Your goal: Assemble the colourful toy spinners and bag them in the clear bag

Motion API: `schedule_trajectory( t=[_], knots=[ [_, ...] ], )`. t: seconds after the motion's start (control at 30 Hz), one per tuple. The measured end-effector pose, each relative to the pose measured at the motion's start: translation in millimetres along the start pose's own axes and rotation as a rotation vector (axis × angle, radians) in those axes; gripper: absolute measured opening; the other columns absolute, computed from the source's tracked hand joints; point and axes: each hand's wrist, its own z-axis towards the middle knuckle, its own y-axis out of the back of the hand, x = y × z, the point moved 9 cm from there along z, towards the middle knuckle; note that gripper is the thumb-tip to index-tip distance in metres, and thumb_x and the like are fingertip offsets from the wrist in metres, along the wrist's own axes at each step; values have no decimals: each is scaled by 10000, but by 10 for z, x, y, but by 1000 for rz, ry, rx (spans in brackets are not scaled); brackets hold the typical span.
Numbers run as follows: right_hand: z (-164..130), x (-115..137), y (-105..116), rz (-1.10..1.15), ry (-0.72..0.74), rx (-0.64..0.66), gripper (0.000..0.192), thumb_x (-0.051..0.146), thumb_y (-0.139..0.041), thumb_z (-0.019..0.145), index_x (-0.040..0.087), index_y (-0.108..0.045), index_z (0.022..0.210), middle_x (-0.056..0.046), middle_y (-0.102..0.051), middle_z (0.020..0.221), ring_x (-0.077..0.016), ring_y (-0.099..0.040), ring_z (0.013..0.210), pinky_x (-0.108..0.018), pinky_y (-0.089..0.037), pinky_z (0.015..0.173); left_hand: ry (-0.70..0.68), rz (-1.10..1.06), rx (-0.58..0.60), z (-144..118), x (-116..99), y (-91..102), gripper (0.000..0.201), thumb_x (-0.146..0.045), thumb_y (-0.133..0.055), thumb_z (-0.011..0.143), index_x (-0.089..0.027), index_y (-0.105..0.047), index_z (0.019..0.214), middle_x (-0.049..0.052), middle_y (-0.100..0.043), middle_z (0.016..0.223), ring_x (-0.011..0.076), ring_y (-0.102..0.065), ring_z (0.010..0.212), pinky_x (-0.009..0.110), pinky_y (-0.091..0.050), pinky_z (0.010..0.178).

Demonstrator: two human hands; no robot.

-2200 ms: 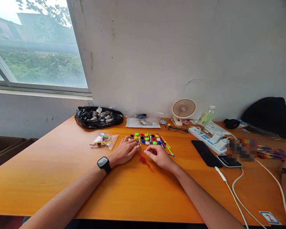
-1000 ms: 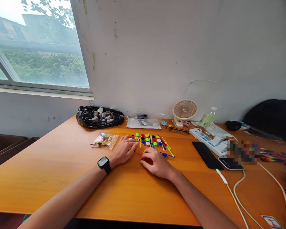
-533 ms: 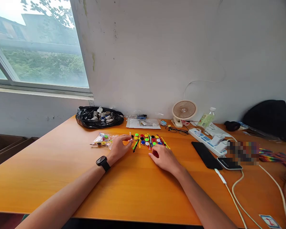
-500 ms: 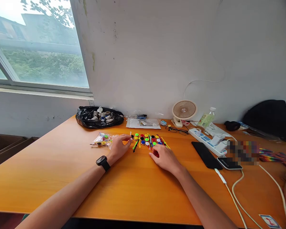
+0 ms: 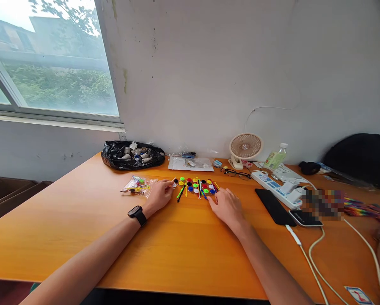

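Several small coloured discs point(image 5: 190, 184) lie in rows on the table, with thin coloured plastic sticks between and beside them. A green and black stick point(image 5: 181, 193) slants at the left part of the group. At that end my left hand point(image 5: 160, 195), with a black watch on its wrist, rests with fingers stretched towards a white stick and the nearest discs. My right hand point(image 5: 227, 207) lies at the right end, thumb and fingers apart, beside a blue disc point(image 5: 212, 191) and a yellow stick. Its fingertips are partly hidden. A clear bag point(image 5: 136, 186) of coloured pieces lies left of my left hand.
A black plastic bag point(image 5: 109, 156) of scraps sits at the back left. Along the wall stand a small fan point(image 5: 245, 146) and a bottle point(image 5: 275, 156), with glasses point(image 5: 236, 173) near them. On the right are a power strip point(image 5: 269, 186), phones point(image 5: 274, 206) and cables.
My right hand has moved right, from in front of the discs to their right end, uncovering blue and green pieces. My left hand has barely shifted.
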Motion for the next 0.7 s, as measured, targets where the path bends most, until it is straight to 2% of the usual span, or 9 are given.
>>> schedule_trajectory(
  t=[0.17, 0.27, 0.37, 0.43, 0.53, 0.6, 0.63, 0.7],
  knots=[
    [-25, 186, 143, 192, 115, -134, 334, 350, -621, 990, 216, -585, 686, -108, -684, 903, -265, -608, 920, -373, -432, 799, 43, 42, -4, -11, -16, 38, 218, -355, -658, 934, -204, -814, 951, 79, -799, 860, 235, -702, 751, 323, -494, 690],
    [-60, 308, 61, 387, 186, -70, 306, 359, -628, 988, 219, -601, 718, -69, -673, 890, -227, -612, 889, -341, -440, 801, 64, 55, -25, -18, 18, 50, 220, -375, -660, 938, -206, -799, 933, 79, -795, 863, 237, -700, 763, 327, -487, 691],
    [-115, 431, -84, 451, 258, 36, 283, 354, -659, 967, 215, -610, 726, -53, -669, 865, -208, -617, 853, -323, -435, 770, 72, 70, -58, -22, 7, 87, 237, -403, -652, 950, -208, -784, 923, 82, -792, 882, 247, -707, 797, 346, -499, 722],
    [-136, 459, -134, 442, 267, 52, 265, 354, -662, 963, 215, -612, 743, -48, -669, 848, -204, -618, 834, -315, -423, 741, 36, 60, -103, -31, -88, 153, 253, -429, -643, 969, -216, -770, 924, 79, -788, 906, 252, -707, 835, 360, -512, 753],
    [-111, 396, -115, 455, 201, 9, 233, 347, -600, 996, 217, -623, 804, -43, -692, 864, -188, -616, 781, -299, -393, 693, -115, -37, -143, -84, -385, 242, 250, -436, -614, 1007, -230, -751, 974, 78, -780, 991, 250, -702, 931, 376, -533, 836],
    [-76, 336, -70, 474, 150, -22, 249, 354, -543, 1026, 221, -622, 832, -39, -704, 853, -178, -604, 730, -294, -366, 659, -227, -111, -95, -153, -614, 226, 242, -423, -594, 1026, -235, -744, 995, 81, -772, 1029, 245, -697, 977, 380, -537, 892],
    [-60, 310, -48, 485, 127, -30, 266, 365, -520, 1038, 223, -623, 839, -36, -704, 832, -176, -595, 702, -294, -353, 644, -275, -133, -34, -194, -720, 176, 237, -415, -590, 1028, -238, -744, 998, 80, -770, 1032, 243, -696, 983, 377, -537, 905],
    [-39, 284, -28, 517, 99, -16, 299, 396, -495, 1051, 225, -633, 848, -31, -699, 781, -174, -580, 660, -294, -340, 625, -371, -147, 171, -302, -911, -15, 205, -392, -607, 1016, -246, -750, 1003, 71, -768, 1005, 234, -698, 949, 359, -538, 890]
  ],
)
